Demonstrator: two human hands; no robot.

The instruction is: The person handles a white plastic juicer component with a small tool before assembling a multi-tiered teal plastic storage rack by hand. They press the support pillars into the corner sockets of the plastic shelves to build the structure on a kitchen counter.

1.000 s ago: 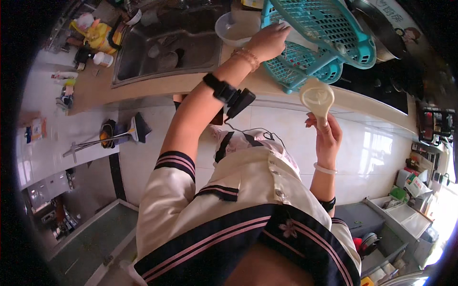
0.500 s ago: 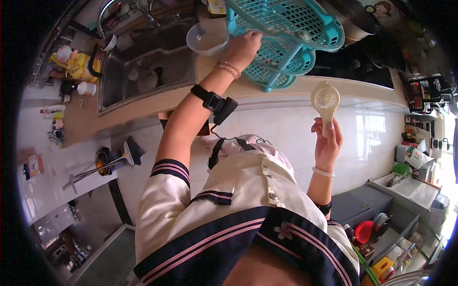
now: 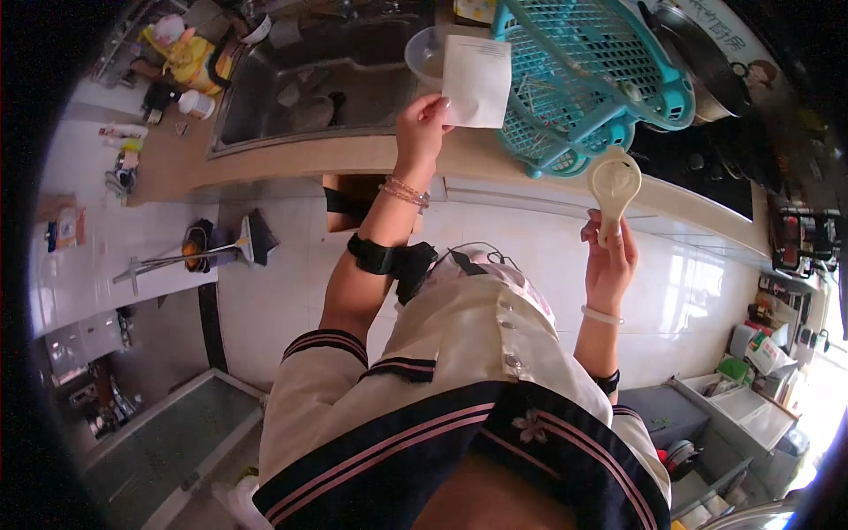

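Observation:
My left hand is closed on the lower left corner of a flat white paper packet, held up at the counter's edge. Fine print runs along the packet's top. Behind it, the packet partly hides a clear plastic bowl beside the sink. A cream egg separator with a round slotted cup stands upright in my right hand, its handle gripped between thumb and fingers. Just beyond the separator is a teal plastic tiered rack, which the separator's top overlaps in view.
A steel sink is set into the counter at the left. The dark stove and a pan lie right of the rack. Bottles stand left of the sink. A broom leans farther left.
My left hand has drawn back from the teal rack toward me and left, and now holds up the paper packet. My right hand still grips the egg separator. The view has shifted slightly.

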